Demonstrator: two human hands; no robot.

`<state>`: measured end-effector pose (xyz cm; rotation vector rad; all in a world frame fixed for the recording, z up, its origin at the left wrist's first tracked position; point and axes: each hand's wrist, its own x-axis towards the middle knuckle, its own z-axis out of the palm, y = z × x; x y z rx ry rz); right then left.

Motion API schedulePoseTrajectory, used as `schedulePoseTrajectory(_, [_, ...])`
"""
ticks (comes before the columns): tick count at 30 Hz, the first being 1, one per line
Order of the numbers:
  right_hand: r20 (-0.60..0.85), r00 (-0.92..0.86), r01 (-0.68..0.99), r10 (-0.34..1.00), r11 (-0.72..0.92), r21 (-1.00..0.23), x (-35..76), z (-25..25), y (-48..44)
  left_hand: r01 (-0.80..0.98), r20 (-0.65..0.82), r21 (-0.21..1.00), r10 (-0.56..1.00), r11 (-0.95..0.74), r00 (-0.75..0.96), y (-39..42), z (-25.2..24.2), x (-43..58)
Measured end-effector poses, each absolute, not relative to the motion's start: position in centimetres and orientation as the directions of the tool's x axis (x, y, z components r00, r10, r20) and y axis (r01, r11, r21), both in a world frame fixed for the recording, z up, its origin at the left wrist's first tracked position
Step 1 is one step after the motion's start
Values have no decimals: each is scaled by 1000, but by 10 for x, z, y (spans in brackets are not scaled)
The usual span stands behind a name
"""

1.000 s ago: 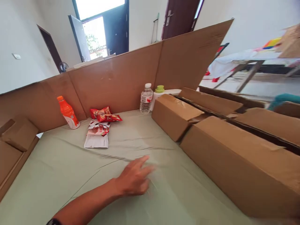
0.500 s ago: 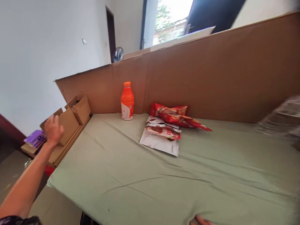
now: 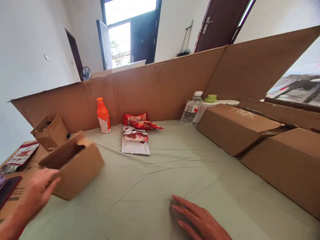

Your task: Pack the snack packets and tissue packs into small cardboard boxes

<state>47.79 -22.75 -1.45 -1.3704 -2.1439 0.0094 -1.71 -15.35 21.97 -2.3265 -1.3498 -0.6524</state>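
The left hand (image 3: 40, 190) grips a small open cardboard box (image 3: 73, 165) at the table's (image 3: 155, 190) left edge; the right hand (image 3: 200, 221) rests flat, fingers spread, well apart.

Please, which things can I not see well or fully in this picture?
Head view:
- Inside of the small cardboard box in the left hand: shadowed, contents unknown.
- Wrist of the right hand: cut off by the bottom edge.
- Lower part of the white container: hidden behind the large cardboard box.
- Print on the snack packets: too small to read.
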Motion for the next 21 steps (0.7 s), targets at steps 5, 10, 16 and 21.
schedulePoseTrajectory(5, [412,-197,794,890,391,-465,472,12,-209,584,488,3,511,-812,708,-185,189,110])
schedulePoseTrajectory(10, [330,-155,751,931,328,-574,494,18,-193,564,525,19,488,-825,697,-180,175,151])
schedulePoseTrajectory(16, [372,-127,806,919,314,-501,538,42,-106,613,522,-24,513,-789,681,-170,168,139])
schedulePoseTrajectory(21, [374,-109,932,921,225,-283,537,84,25,615,600,-144,426,-776,677,-162,156,134])
